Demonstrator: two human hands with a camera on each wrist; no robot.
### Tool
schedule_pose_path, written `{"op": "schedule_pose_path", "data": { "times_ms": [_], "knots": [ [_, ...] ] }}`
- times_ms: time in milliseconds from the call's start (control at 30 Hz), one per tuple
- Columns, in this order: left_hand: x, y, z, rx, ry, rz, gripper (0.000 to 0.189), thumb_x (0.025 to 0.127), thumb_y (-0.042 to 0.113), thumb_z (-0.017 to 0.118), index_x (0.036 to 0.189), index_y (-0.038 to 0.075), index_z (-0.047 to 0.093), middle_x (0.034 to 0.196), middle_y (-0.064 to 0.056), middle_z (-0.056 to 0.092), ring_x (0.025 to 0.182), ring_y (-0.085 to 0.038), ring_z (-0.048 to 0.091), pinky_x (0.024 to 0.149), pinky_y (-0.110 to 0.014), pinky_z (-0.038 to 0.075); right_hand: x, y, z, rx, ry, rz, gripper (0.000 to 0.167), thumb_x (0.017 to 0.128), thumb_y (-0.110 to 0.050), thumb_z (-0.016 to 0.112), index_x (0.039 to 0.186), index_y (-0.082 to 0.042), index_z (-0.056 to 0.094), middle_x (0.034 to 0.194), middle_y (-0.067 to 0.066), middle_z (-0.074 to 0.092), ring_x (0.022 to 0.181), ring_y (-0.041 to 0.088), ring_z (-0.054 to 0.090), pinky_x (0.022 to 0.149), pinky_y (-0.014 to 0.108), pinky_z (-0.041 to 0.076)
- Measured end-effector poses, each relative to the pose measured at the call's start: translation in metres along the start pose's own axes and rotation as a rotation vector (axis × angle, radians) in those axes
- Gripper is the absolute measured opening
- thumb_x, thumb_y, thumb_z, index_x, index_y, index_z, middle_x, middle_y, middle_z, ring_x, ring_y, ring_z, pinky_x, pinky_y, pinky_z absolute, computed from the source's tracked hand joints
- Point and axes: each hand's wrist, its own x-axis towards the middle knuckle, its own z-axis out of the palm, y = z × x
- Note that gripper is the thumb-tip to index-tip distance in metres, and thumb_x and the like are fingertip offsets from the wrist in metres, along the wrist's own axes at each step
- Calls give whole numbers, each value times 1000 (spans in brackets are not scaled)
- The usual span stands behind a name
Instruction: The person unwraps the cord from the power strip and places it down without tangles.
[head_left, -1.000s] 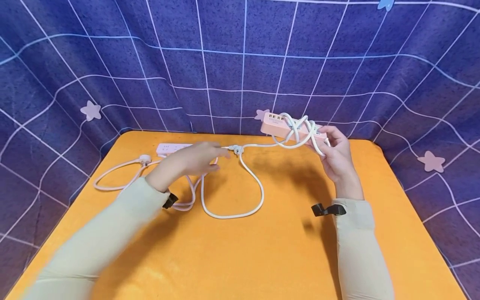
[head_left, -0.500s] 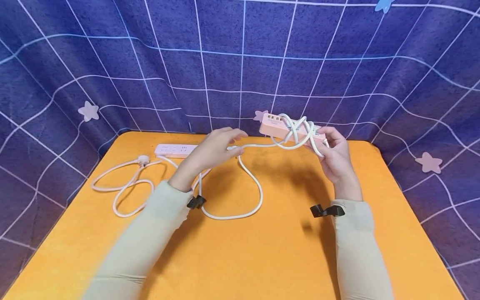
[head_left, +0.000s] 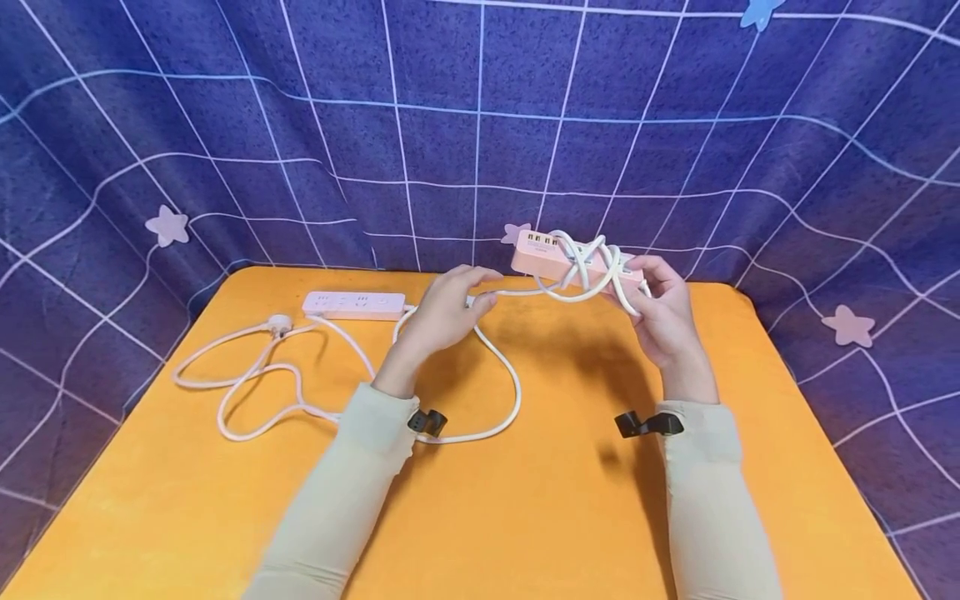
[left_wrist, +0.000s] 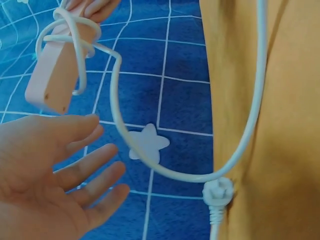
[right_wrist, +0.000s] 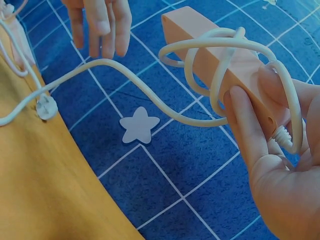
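My right hand (head_left: 670, 329) grips one end of a pink power strip (head_left: 534, 262), lifted above the table near its back edge. White cable (right_wrist: 145, 92) winds around the strip in several crossing turns, and a length of it runs left. Beside that stretch of cable is my left hand (head_left: 444, 315), its fingers apart and nothing held between them. In the left wrist view, its fingertips point toward the cable and the strip's free end. A white plug (left_wrist: 218, 192) lies at the table's back edge; the left hand mostly covers it in the head view.
A second pink power strip (head_left: 356, 306) lies at the back left of the orange-covered table (head_left: 525, 508). Its pale cable (head_left: 225, 383) loops on the left, near another plug (head_left: 279, 324). A blue grid-patterned curtain (head_left: 442, 142) stands behind and at both sides.
My left hand has moved right from over the second power strip to beside the cable, uncovering that strip. The right hand keeps its grip on the wrapped strip, nearly still.
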Motion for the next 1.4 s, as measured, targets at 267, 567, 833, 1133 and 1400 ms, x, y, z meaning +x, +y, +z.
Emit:
{"op": "schedule_pose_path", "data": {
  "times_ms": [267,567,833,1133,1400],
  "knots": [
    [-2,-6,11,34,58,-3,34,107,18,65,140,14,68,142,-11,65,136,-32,59,115,-47,44,-2,-1,3,3,2,-15,42,93,29,47,102,-6,69,102,8,66,91,18,72,84,34,64],
    [1,-9,19,44,9,14,40,106,16,65,147,14,64,146,-9,64,140,-30,55,120,-46,40,-2,0,2,1,-5,-7,41,93,28,49,103,-6,69,103,8,65,92,18,71,85,34,64],
    [0,-11,22,25,15,20,36,107,16,64,143,11,66,144,-8,65,140,-30,55,120,-45,40,-1,1,2,9,-29,-3,37,94,27,53,103,-5,69,103,9,65,93,18,72,86,34,64],
    [0,-13,24,16,33,20,29,108,20,63,135,12,72,137,-6,70,136,-28,59,117,-43,43,-2,1,3,20,-50,0,34,94,25,57,104,-5,69,102,9,64,93,19,72,84,34,64],
    [1,-13,25,1,66,43,21,107,19,66,124,14,77,126,-4,74,122,-27,64,108,-43,48,-3,1,4,5,-44,7,36,94,26,54,103,-6,69,101,9,63,94,19,71,84,34,64]
  ]
}}
